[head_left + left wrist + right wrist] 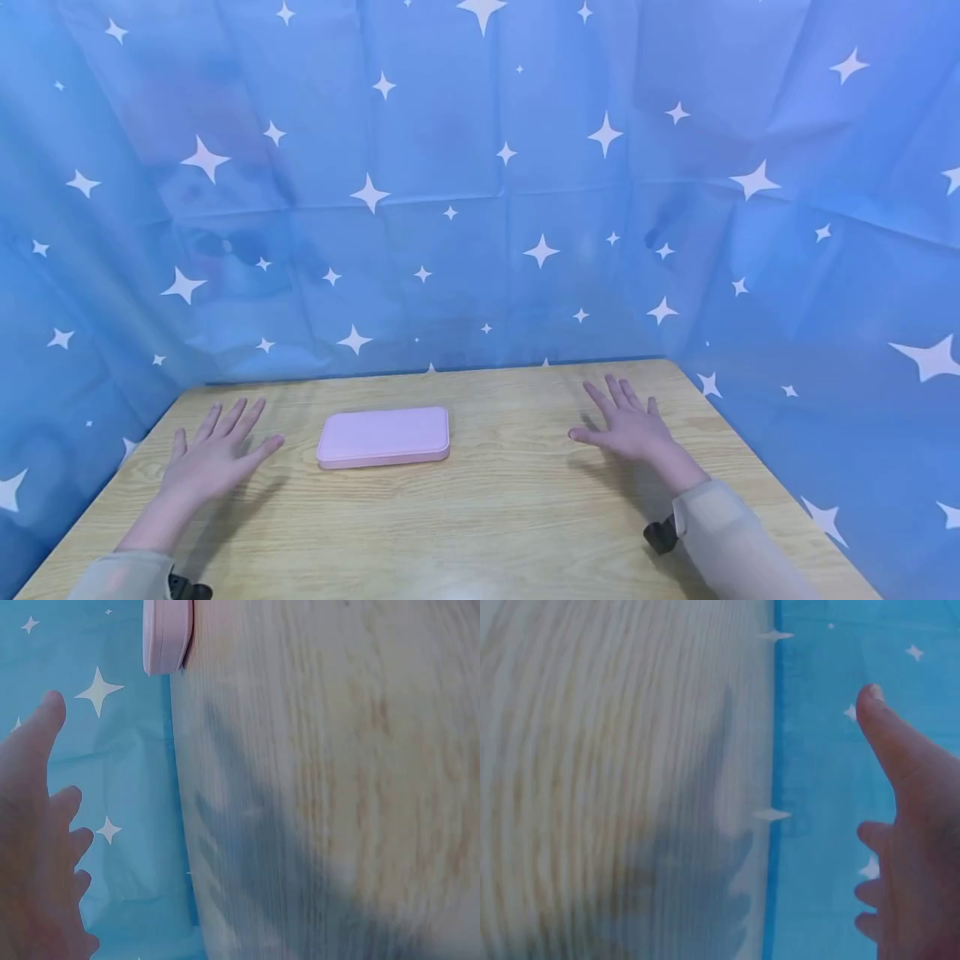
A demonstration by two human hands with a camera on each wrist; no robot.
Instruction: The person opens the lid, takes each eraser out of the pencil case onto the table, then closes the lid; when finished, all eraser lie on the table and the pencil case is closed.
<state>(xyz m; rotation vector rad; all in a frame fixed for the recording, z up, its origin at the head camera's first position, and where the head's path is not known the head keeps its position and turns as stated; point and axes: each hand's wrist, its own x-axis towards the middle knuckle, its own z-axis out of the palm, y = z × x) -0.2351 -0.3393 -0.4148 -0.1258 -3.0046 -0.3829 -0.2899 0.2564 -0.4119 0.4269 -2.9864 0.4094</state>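
A flat, pink, rectangular case with rounded corners (384, 435) lies on the light wood-grain tabletop (487, 533). The bare left hand (204, 471) is raised above the surface just beside the case, not touching it; its grip is wide, fingers extended and spread. The bare right hand (633, 432) is likewise raised, well apart from the case, its grip wide. A blue backdrop with white four-pointed stars (442, 142) stands behind the tabletop.

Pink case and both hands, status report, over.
Left hand and right hand spread, holding nothing. Pink case flat on table, between them, nearer left. Nothing visible in the way.
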